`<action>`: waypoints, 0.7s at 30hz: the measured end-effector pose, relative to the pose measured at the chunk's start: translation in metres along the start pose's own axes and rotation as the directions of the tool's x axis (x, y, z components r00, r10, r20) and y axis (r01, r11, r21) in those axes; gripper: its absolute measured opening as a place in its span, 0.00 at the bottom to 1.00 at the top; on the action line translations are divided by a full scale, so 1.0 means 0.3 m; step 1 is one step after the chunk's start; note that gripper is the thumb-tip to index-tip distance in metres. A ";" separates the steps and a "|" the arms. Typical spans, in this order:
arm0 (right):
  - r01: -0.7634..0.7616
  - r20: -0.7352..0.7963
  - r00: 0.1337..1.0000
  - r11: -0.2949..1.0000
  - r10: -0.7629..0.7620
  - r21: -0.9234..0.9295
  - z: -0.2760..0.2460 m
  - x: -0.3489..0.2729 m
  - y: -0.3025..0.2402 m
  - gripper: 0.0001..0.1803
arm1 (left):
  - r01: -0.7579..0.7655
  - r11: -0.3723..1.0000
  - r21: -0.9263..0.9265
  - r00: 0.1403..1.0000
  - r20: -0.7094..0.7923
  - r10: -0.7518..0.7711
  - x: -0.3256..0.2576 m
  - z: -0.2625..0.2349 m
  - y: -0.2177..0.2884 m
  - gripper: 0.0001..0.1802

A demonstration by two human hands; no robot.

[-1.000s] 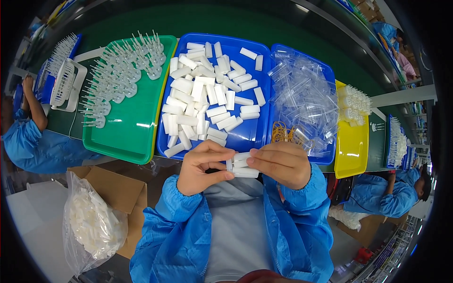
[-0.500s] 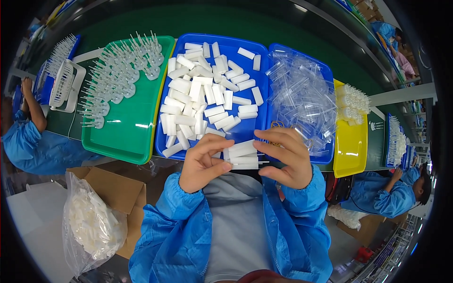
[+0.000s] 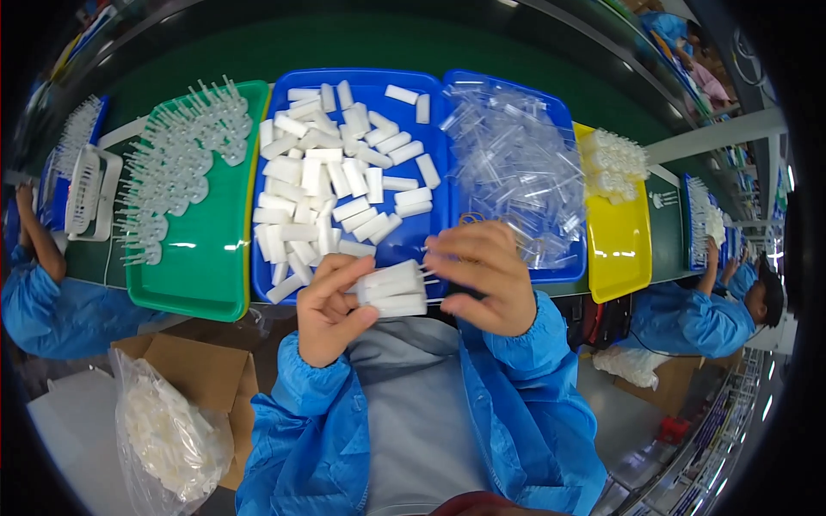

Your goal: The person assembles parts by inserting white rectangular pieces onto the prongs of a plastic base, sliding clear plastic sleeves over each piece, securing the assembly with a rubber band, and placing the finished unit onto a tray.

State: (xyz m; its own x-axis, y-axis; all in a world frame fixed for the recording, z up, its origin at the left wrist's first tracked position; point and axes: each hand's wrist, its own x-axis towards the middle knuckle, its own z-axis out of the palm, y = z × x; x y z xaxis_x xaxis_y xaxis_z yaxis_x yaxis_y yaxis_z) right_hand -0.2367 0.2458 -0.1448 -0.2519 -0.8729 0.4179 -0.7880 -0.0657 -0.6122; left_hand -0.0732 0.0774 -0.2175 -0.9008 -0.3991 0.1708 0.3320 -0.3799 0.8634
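My left hand is closed on a cluster of white blocks, pinching it between thumb and fingers. Thin white pins stick out of the cluster's right end; what lies inside the left palm is hidden. My right hand is curved around those pin ends, its thumb apart from the bent fingers, with no separate piece visible in it. Just beyond my hands stands a blue tray of loose white blocks. To its right, another blue tray holds clear plastic pieces.
At the left, a green tray carries rows of white pin pieces. A yellow tray with stacked white parts stands right. A bag of white pieces sits by an open carton. Co-workers sit on both sides.
The whole view has shifted, so trays sit further left. My right hand has drawn back from the blocks toward the pin ends, and more pins show; the cluster stays in my left hand.
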 end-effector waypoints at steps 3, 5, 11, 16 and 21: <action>-0.226 -0.231 0.959 0.932 0.163 -0.284 -0.041 -0.033 0.049 0.19 | 0.030 0.992 0.120 0.999 -0.042 -0.025 0.000 -0.036 -0.020 0.27; -0.278 -0.281 0.946 0.857 0.164 -0.435 -0.078 -0.064 0.096 0.19 | 0.187 0.980 -0.066 0.980 -0.063 -0.191 0.010 -0.020 0.025 0.28; -0.437 -0.376 0.888 0.739 0.265 -0.513 -0.112 -0.072 0.150 0.18 | 0.327 0.898 -0.296 0.937 -0.018 -0.348 0.012 -0.021 0.020 0.33; -0.414 -0.353 0.904 0.703 0.242 -0.578 -0.063 0.011 0.216 0.17 | 0.323 0.890 -0.320 0.946 0.092 -0.311 -0.002 -0.018 -0.009 0.28; -0.386 -0.353 0.913 0.710 0.204 -0.589 -0.080 0.003 0.217 0.13 | 0.293 0.931 -0.217 0.956 0.089 -0.280 -0.003 -0.002 -0.012 0.24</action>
State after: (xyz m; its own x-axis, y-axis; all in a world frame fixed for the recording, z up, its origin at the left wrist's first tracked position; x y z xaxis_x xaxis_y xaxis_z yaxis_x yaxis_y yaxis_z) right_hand -0.3018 0.2524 -0.1681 -0.5891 -0.6399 0.4935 -0.7931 0.5749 -0.2012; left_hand -0.0734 0.0786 -0.2212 -0.9789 -0.2012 -0.0365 0.1060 -0.6520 0.7507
